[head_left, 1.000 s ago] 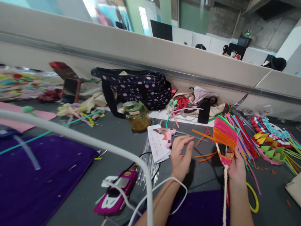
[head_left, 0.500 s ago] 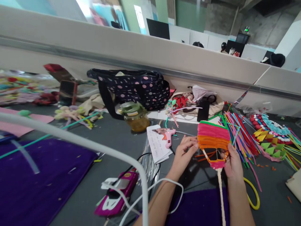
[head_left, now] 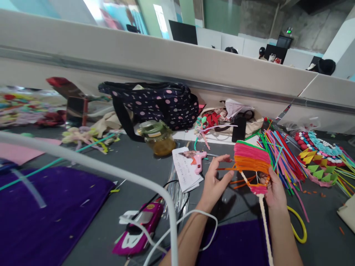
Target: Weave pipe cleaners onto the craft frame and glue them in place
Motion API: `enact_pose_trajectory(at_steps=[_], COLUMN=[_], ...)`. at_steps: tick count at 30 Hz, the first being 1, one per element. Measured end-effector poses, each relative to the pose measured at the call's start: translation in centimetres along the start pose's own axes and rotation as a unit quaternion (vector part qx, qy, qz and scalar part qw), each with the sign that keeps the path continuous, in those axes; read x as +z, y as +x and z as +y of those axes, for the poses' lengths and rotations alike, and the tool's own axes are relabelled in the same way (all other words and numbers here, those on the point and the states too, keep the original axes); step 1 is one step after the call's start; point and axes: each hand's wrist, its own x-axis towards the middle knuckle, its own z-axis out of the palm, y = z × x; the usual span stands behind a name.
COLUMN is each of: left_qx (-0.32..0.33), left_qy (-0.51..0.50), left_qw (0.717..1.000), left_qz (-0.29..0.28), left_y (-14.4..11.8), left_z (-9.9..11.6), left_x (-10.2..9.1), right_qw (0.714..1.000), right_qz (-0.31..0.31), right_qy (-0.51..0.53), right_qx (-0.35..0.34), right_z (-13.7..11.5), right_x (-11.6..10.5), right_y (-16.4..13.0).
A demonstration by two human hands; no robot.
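A pipe-cleaner craft piece (head_left: 251,157) has bands of green, pink and orange, with a small pink part below on an open frame. From that part a cream twisted stem (head_left: 264,221) hangs toward me. My right hand (head_left: 274,188) grips the lower right side of the piece; some fingers are hidden behind it. My left hand (head_left: 215,183) is open at its left side, thumb and fingers spread. A loose orange pipe-cleaner end (head_left: 226,169) sticks out from the piece between those fingers.
Colourful pipe cleaners (head_left: 284,159) lie right of the piece. A pink glue gun (head_left: 199,162) rests by papers (head_left: 184,177). Behind are a glass jar (head_left: 159,142) and a dark patterned bag (head_left: 166,105). A white tube (head_left: 116,168) arches across the left foreground, above a purple cloth (head_left: 55,210).
My left hand has come away from the craft piece's left edge and its fingers have spread. An orange end now shows there. My right hand still grips the piece.
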Motion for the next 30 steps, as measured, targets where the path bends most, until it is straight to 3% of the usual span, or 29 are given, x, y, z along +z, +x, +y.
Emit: enact_pose_trajectory(at_steps=[5,8,11,13,17,20,22,25,27,30], left_qx=[0.128,0.152,0.136,0.093,0.005,0.032,0.059,0.046,0.016,-0.032], left_qy=[0.120,0.142,0.124,0.080,-0.006,-0.004,-0.004,-0.065,-0.133,-0.221], left_qw=[0.984,0.977,0.977,0.984,0.996,0.999,0.998,0.992,0.981,0.962], left_qz=[-0.011,0.038,0.110,0.127,0.091,0.042,-0.009,-0.094,-0.142,-0.161], left_y=[-0.2,-0.4,-0.5,-0.6,-1.0,-1.5,-1.6,-1.7,-1.8,-2.0], left_z=[-0.1,-0.1,-0.2,-0.4,-0.6,-0.2,0.3,0.7,0.7,0.3], left_x=[0.0,-0.2,-0.3,-0.1,0.5,0.8,0.9,1.0,1.2,1.2], right_qw=[1.000,0.999,0.996,0.990,0.971,0.950,0.925,0.866,0.812,0.727], right_qz=[-0.003,0.006,0.026,0.041,0.052,0.060,0.076,0.090,0.039,-0.114], right_qy=[-0.031,-0.038,-0.044,-0.043,-0.034,-0.064,-0.094,-0.199,-0.309,-0.434], right_qx=[0.006,-0.015,-0.074,-0.130,-0.229,-0.299,-0.360,-0.450,-0.493,-0.520], right_z=[0.2,0.2,-0.1,-0.5,-1.0,-0.9,-0.6,-0.2,-0.1,0.2], right_x=[0.0,0.2,0.7,1.1,2.0,2.5,2.8,3.7,4.6,6.8], right_y=[0.2,-0.1,-0.6,-1.2,-2.3,-3.3,-4.1,-5.6,-6.6,-7.9])
